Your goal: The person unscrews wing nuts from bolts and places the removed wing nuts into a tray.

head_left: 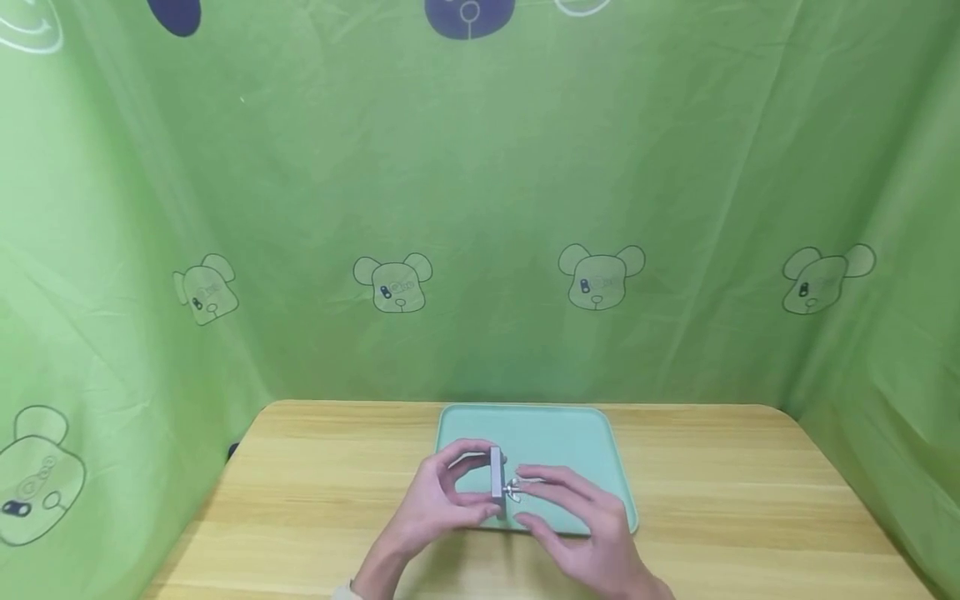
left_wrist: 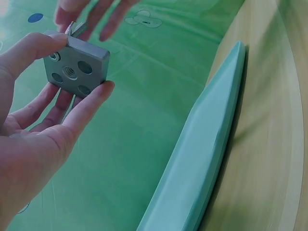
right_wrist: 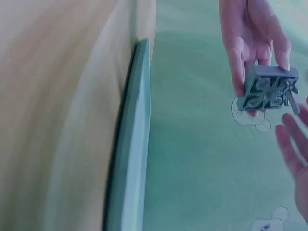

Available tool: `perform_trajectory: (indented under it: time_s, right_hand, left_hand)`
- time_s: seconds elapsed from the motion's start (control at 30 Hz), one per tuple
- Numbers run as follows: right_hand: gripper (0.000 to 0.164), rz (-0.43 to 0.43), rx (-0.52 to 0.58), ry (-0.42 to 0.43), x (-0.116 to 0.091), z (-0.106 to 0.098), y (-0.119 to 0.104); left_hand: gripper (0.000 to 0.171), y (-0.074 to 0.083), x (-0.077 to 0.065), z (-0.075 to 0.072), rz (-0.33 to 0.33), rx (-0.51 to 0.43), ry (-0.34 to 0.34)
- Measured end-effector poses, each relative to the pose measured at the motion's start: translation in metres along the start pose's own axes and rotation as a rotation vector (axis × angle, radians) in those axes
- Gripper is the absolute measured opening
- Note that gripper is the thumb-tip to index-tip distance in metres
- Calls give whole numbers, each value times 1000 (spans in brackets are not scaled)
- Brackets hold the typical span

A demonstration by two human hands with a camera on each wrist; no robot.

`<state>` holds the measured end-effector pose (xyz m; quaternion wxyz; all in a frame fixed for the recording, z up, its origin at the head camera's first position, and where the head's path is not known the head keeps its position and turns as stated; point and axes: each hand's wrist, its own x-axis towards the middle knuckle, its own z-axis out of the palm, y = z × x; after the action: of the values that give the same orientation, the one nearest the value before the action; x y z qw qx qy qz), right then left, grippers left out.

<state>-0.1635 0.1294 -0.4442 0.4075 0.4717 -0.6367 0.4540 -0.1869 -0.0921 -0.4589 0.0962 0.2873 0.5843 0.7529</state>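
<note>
My left hand [head_left: 431,504] grips a square grey metal block [head_left: 496,473] by its edges, thumb on one side and fingers on the opposite one. In the left wrist view one face of the block [left_wrist: 94,79] shows several round holes, the middle one threaded. A silver wing screw [head_left: 513,490] stands out from the opposite face, close to a corner in the right wrist view. Beside that screw [right_wrist: 291,96] my right hand [head_left: 592,525] is held with fingers and thumb spread apart; its fingertips look just clear of the metal wings.
Under the hands a mint-green tray [head_left: 618,467] lies on the wooden table [head_left: 720,492]. Green cloth [head_left: 480,167] with bear-head drawings hangs behind the table and on both sides.
</note>
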Motion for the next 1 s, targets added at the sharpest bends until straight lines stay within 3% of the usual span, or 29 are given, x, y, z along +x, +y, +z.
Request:
perform_trajectory:
  time_s: [0.07,0.23,0.3,0.37,0.5,0.77,0.9,1.0]
  right_hand:
    - [25,256,80,2,-7,0,-4]
    - [20,988,321,27,-11,0,-13]
    - [26,1157,385,12,-9,-1,-13]
    - [35,1254,422,-22,-8,-3,-12]
    - [42,1336,461,-74,-11,-6,-8]
    - [37,1327,472,-142,-12,-9,-4]
    - [34,1299,423,-144,-10,-9,-7]
    - [28,1196,348,-137,-9,-7,-10]
  left_hand:
    - [65,0,0,0,0,24,5]
    - [65,-2,1,1,36,125,5]
    - [65,-3,1,2,56,170,2]
    - [64,-3,0,2,67,208,-1]
    - [65,-3,1,3,59,256,-8]
    - [65,-2,0,6,38,289,-22]
    - [66,-3,0,6,23,265,-25]
    - [66,-3,0,5,14,231,-22]
